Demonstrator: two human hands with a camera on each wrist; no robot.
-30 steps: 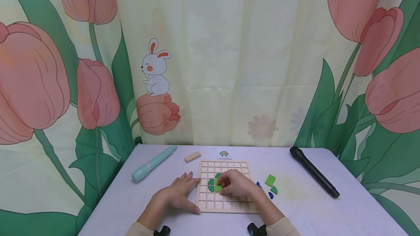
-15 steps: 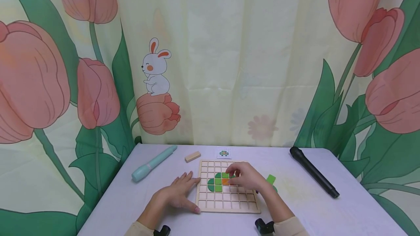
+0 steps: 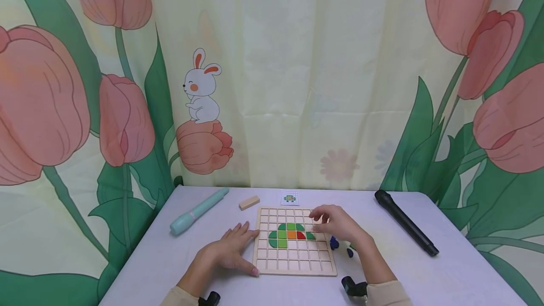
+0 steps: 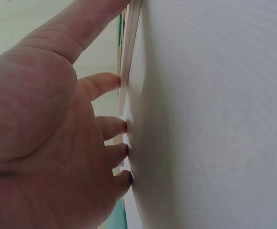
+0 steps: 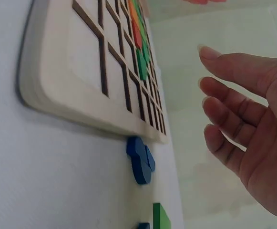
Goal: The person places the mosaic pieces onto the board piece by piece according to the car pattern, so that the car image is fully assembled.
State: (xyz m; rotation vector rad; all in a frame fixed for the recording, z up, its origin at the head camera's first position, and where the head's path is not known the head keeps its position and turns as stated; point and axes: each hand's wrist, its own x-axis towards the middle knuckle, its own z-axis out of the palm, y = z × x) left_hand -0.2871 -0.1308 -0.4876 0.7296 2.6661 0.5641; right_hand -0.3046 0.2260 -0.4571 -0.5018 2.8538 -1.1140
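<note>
Has a wooden grid board (image 3: 294, 254) between left hand (image 3: 231, 249) and right hand (image 3: 340, 225), with green, orange and red tiles (image 3: 282, 234) in its cells. Touches its left edge with spread left thumb and forefinger. Holds right thumb and fingertips apart, above its right side. Has blue pieces (image 3: 334, 243) near the board and a black microphone (image 3: 406, 223) farther right, on a white table (image 3: 408, 280) before a tulip-print curtain (image 3: 276, 84).

"See what on the white table (image 3: 272, 292)?"

"Find a grid board (image 3: 294, 265) centrally, mint rod (image 3: 199, 213) at ten o'clock, wooden block (image 3: 249, 203) at eleven, card (image 3: 290, 198) at twelve."

"Past twelve?"

"Spot a black rod (image 3: 406, 224) at two, blue pieces (image 5: 140, 172) and green piece (image 5: 160, 217) at three."
</note>
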